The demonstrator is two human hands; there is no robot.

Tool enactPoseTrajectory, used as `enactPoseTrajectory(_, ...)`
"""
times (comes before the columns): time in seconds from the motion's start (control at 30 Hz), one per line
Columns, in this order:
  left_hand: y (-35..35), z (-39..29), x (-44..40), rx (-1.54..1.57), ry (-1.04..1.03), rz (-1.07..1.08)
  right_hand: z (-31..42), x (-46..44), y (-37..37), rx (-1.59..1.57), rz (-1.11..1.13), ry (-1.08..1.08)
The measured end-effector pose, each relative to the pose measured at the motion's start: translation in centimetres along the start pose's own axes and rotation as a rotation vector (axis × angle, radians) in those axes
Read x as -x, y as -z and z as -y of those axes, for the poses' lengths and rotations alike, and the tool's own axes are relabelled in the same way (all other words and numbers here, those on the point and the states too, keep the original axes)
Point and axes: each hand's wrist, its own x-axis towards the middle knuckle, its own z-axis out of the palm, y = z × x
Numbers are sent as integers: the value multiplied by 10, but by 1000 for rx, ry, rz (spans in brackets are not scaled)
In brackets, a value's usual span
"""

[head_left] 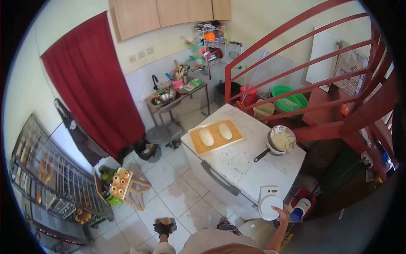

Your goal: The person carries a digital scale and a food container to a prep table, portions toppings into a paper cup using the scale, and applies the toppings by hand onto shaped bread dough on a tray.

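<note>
My left hand [163, 228], in a dark glove, is closed at the edge of a small grey tray or container [172, 227] with something brown in it. My bare right hand [280, 213] is at the right edge of the round white plate of a kitchen scale [270, 206], its fingers bent over the rim. The scale lies at the near corner of the white worktop [237, 165]. Farther back, two pale dough loaves [207, 137] rest on an orange-brown board [216, 136]. A pan [277, 144] with a bowl of pale mixture [283, 140] stands at the worktop's right side.
A blue-capped white container [301, 207] is right of the scale. Behind the worktop rises a red stair railing [296, 86]. A stool bears a tray of ring-shaped items [121, 183], beside a wire rack [55, 173] at the left. A sink [165, 98] stands farther back.
</note>
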Motion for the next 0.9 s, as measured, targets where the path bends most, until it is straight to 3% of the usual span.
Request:
enactPoseTrajectory(0.07,59,-110,8,139,-48,-123,16,-16,-3,65,11,-22)
enactPoseTrajectory(0.1,30,-105,-32,69,-152,-161,23,-20,2,138,38,-61)
enactPoseTrajectory(0.13,38,-132,-42,124,-187,-163,26,-36,6,232,54,-55)
enactPoseTrajectory(0.17,44,-158,-43,79,-365,-234,28,-48,10,233,60,-64)
enactPoseTrajectory(0.23,98,-247,-9,276,-304,-271,52,-71,1,248,296,-166)
enactPoseTrajectory(0.3,103,-290,-13,364,-553,-278,71,-89,-17,248,315,-243)
enactPoseTrajectory(0.43,108,-373,-2,400,-568,-153,93,-141,-22,454,410,-315)
enactPoseTrajectory(0.5,106,-395,9,393,-805,-151,86,-147,-20,416,288,-321)
enactPoseTrajectory(0.57,122,-422,33,343,-858,-52,95,-141,-26,443,265,-334)
enactPoseTrajectory(0.63,122,-449,36,304,-931,33,102,-137,-31,727,135,-167)
enactPoseTrajectory(0.67,119,-457,36,271,-1074,2,96,-137,-29,711,116,-186)
enactPoseTrajectory(0.7,115,-462,37,240,-1219,-28,89,-138,-29,763,-14,-71)
enactPoseTrajectory(0.73,109,-467,39,262,-1197,83,83,-136,-28,815,-147,46)
enactPoseTrajectory(0.77,100,-466,34,260,-1217,99,79,-133,-28,803,-170,39)
enactPoseTrajectory(0.83,85,-468,26,183,-1416,123,87,-131,-47,861,-579,74)
enactPoseTrajectory(0.87,82,-472,26,118,-1410,245,79,-137,-50,889,-706,175)
enactPoseTrajectory(0.9,77,-477,24,120,-1418,247,80,-143,-49,886,-714,176)
